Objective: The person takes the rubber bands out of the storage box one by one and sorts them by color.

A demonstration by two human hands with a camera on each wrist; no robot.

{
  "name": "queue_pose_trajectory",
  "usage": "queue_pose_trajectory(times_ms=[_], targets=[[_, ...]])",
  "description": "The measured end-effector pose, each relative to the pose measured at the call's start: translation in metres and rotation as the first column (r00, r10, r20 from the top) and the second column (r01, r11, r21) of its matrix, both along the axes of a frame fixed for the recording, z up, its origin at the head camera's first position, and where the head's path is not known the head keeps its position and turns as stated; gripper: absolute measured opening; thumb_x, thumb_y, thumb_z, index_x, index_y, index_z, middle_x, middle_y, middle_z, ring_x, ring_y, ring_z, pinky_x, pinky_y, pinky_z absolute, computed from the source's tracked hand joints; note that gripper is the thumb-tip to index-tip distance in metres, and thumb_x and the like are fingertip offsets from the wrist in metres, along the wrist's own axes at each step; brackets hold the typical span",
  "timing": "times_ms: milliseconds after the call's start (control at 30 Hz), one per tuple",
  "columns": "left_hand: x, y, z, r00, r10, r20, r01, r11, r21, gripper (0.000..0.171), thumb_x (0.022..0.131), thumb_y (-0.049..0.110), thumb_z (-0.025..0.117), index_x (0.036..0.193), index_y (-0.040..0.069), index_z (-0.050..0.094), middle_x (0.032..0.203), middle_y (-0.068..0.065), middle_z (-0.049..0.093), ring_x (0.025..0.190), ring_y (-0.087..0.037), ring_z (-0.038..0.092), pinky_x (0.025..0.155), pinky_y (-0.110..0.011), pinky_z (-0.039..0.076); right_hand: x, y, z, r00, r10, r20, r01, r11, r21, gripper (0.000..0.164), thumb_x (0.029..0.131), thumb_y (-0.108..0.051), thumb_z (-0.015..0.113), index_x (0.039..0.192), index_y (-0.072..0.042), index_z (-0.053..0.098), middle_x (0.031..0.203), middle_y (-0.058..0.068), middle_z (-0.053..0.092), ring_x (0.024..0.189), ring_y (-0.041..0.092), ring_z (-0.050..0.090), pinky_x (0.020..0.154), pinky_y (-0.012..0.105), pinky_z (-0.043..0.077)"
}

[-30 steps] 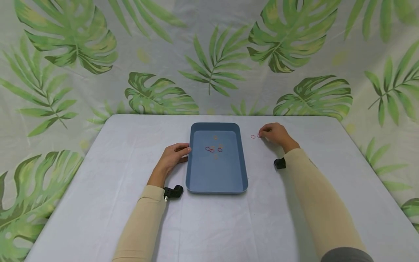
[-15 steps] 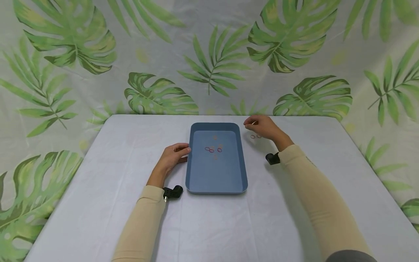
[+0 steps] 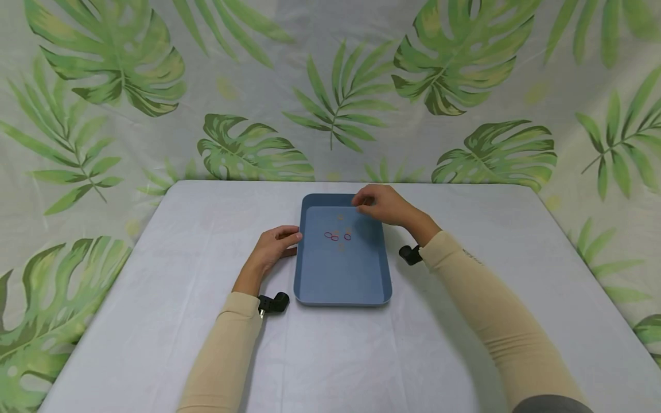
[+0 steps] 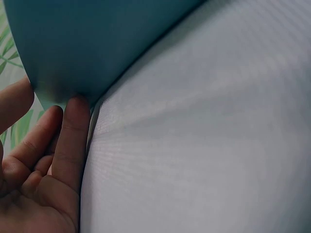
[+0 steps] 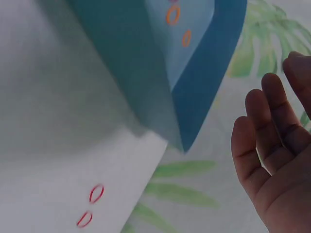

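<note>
A blue rectangular tray [image 3: 341, 281] lies on the white-covered table, with red rings [image 3: 348, 237] and fainter orange rings [image 5: 172, 15] inside. My left hand [image 3: 271, 246] holds the tray's left side, thumb at the rim; in the left wrist view its fingertips [image 4: 77, 104] meet the outer wall. My right hand [image 3: 384, 205] hangs over the tray's far right corner, thumb and forefinger close together. In the right wrist view its other fingers [image 5: 257, 114] are slightly bent. The thumb tip is outside that view, so I cannot tell whether it pinches a ring.
Two more thin red rings [image 5: 96, 193] lie on the white tablecloth [image 3: 330, 355] to the right of the tray, hidden from the head view by the right hand and wrist. A leaf-patterned cloth [image 3: 341, 97] hangs behind the table's far edge.
My right hand has moved left from beside the red rings on the table, rising, to over the tray's far right corner. My left hand and the tray have stayed in place.
</note>
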State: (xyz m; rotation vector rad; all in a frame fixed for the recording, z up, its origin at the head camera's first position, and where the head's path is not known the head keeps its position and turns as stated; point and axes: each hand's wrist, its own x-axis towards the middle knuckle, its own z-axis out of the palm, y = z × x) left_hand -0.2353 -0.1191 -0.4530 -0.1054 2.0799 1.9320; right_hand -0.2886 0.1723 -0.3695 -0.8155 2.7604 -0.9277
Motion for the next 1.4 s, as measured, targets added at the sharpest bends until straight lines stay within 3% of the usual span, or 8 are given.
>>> queue_pose_trajectory(times_ms=[167,533,767,1067,1400], targets=[[0.000,0.001,0.000,1.000,0.006,0.002,-0.006,1.000,0.004,0.043,0.097,0.017,0.065,0.136,0.002,0.057,0.138,-0.019,0.058,0.113,-0.017,0.063,0.098,-0.034,0.058,0.004,-0.012,-0.007,0.998,0.057,-0.015,-0.057,0.998,0.034,0.019,0.095,-0.007,0.062,0.112,-0.002,0.071,0.113,0.014,0.070,0.103,0.031,0.065,0.091,0.046,0.056],[-0.001,0.000,-0.003,1.000,0.008,-0.009,-0.008,1.000,0.012,0.042,0.096,0.015,0.065,0.136,0.001,0.058,0.137,-0.021,0.058,0.110,-0.015,0.063,0.099,-0.035,0.058,0.008,-0.021,-0.031,0.986,0.119,-0.113,-0.100,0.983,0.155,0.014,0.093,-0.006,0.065,0.102,-0.005,0.075,0.103,0.011,0.069,0.097,0.028,0.066,0.086,0.043,0.058],[-0.001,0.000,-0.003,1.000,0.010,-0.005,-0.010,1.000,0.021,0.042,0.096,0.015,0.065,0.136,0.000,0.058,0.138,-0.020,0.058,0.109,-0.013,0.064,0.099,-0.035,0.058,0.006,-0.023,-0.046,0.978,0.109,-0.176,-0.070,0.975,0.212,0.008,0.091,-0.009,0.069,0.095,-0.008,0.076,0.101,0.009,0.067,0.095,0.024,0.064,0.084,0.041,0.057],[-0.001,0.000,-0.003,1.000,0.003,-0.008,-0.003,1.000,0.018,0.043,0.097,0.016,0.065,0.136,0.001,0.057,0.138,-0.020,0.058,0.111,-0.015,0.064,0.100,-0.036,0.057,0.009,-0.024,-0.055,0.982,0.082,-0.169,-0.033,0.961,0.274,0.008,0.092,-0.013,0.070,0.094,-0.013,0.077,0.104,0.007,0.065,0.098,0.023,0.063,0.086,0.041,0.056],[-0.001,0.000,-0.002,1.000,0.006,-0.009,-0.006,1.000,0.009,0.043,0.097,0.016,0.065,0.136,0.002,0.057,0.138,-0.019,0.058,0.111,-0.015,0.064,0.101,-0.036,0.057,0.009,-0.024,-0.056,0.986,0.073,-0.152,-0.029,0.962,0.272,0.009,0.092,-0.016,0.071,0.097,-0.014,0.078,0.106,0.006,0.065,0.099,0.022,0.063,0.086,0.040,0.057]])
